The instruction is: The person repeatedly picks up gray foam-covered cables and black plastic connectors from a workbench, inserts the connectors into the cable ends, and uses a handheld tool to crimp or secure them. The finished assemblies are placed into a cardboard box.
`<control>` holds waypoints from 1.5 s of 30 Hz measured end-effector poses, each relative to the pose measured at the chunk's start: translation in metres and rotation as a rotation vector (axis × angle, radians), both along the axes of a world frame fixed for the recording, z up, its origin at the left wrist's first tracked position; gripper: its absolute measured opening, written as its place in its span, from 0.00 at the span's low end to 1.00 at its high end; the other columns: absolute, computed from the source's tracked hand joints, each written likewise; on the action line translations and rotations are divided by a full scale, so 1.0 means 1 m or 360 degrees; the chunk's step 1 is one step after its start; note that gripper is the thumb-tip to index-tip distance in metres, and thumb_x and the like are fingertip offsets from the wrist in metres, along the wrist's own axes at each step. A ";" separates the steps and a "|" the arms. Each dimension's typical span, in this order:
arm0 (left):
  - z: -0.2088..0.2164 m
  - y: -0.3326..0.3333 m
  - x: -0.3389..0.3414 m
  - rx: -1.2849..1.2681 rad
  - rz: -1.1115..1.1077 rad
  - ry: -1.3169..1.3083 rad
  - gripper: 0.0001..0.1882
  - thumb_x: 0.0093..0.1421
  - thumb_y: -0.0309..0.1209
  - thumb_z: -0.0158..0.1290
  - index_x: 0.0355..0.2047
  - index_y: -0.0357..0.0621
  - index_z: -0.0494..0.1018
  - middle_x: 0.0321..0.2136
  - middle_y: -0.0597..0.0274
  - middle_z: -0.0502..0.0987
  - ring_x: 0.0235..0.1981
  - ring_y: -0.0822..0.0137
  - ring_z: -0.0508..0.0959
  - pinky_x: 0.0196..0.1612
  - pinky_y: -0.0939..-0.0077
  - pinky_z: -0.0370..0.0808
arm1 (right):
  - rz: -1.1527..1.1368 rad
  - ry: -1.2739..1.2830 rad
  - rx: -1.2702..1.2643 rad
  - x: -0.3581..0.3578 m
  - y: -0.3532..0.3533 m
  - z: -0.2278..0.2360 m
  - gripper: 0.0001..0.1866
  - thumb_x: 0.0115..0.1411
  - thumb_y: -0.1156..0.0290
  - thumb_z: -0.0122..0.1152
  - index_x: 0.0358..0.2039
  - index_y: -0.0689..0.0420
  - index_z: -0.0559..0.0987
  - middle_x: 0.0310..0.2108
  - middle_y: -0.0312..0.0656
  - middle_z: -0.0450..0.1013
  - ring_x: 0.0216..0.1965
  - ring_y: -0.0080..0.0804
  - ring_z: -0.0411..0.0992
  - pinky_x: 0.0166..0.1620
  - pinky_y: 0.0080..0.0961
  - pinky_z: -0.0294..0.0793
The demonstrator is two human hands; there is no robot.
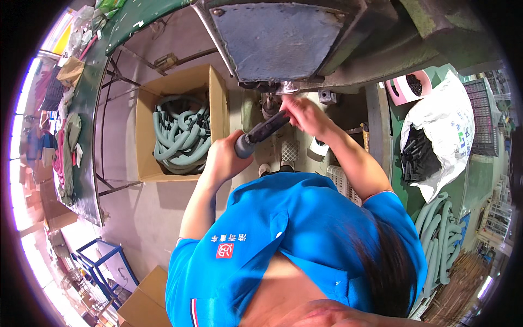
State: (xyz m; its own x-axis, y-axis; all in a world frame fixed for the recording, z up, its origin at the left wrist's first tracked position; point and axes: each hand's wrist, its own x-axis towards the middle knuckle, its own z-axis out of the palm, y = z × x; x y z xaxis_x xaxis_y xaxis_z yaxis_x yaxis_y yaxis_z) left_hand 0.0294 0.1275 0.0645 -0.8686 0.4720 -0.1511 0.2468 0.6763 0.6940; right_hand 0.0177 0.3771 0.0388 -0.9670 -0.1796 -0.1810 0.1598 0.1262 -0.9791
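Note:
My left hand (pixel 222 157) is wrapped round a grey foam-covered tube (pixel 244 147), in front of my body. From the tube a long black plastic piece (pixel 267 127) slants up to the right. At its far end is my right hand (pixel 308 115), fingers bent and closed, right below the machine's metal tool tip (pixel 287 87). What those fingers pinch is too small and partly hidden to make out. The machine head (pixel 275 41), with a worn blue-grey plate, hangs just beyond both hands.
A cardboard box (pixel 146 122) of curved grey foam tubes stands at left, beside a green-topped table (pixel 90 125). On the right bench are a white sack (pixel 444 117) of black plastic parts, a pink container (pixel 425 82) of small dark pieces and more grey tubes (pixel 440 234).

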 end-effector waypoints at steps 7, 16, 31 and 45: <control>0.003 0.034 -0.062 -0.0062 -0.0056 0.0468 0.17 0.41 0.31 0.57 0.35 0.44 0.72 0.22 0.46 0.76 0.29 0.46 0.77 0.30 0.60 0.73 | -0.0254 0.1014 0.0846 -0.039 0.014 -0.054 0.13 0.63 0.64 0.46 0.41 0.60 0.73 0.38 0.51 0.70 0.39 0.41 0.69 0.38 0.37 0.70; 0.002 0.040 -0.080 -0.0375 -0.0110 0.0358 0.17 0.43 0.40 0.57 0.30 0.42 0.77 0.25 0.48 0.78 0.32 0.49 0.79 0.37 0.59 0.76 | -0.0337 0.0639 0.1019 -0.051 0.014 -0.039 0.13 0.64 0.69 0.45 0.43 0.63 0.73 0.39 0.49 0.73 0.41 0.35 0.70 0.42 0.33 0.70; -0.050 -0.024 -0.091 0.0094 -0.0347 0.0745 0.22 0.45 0.32 0.61 0.42 0.44 0.69 0.31 0.48 0.77 0.33 0.48 0.78 0.36 0.61 0.75 | -0.0934 0.0204 0.0119 -0.027 -0.011 -0.044 0.14 0.65 0.60 0.47 0.33 0.57 0.71 0.23 0.38 0.69 0.22 0.26 0.68 0.25 0.30 0.67; -0.054 -0.012 -0.096 -0.0305 -0.0358 0.0724 0.32 0.42 0.33 0.63 0.48 0.40 0.65 0.28 0.44 0.76 0.31 0.46 0.77 0.35 0.57 0.74 | -0.0857 0.0046 0.0314 -0.041 0.003 -0.080 0.23 0.65 0.53 0.42 0.33 0.63 0.74 0.20 0.44 0.73 0.22 0.35 0.73 0.27 0.33 0.71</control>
State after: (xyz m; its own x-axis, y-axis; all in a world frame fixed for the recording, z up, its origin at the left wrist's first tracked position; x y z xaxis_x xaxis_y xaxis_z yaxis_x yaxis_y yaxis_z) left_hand -0.0664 0.1158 0.0107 -0.7469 0.6549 0.1149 0.6470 0.6761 0.3527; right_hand -0.0237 0.3804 -0.0407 -0.9177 0.3744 -0.1331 0.2256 0.2152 -0.9502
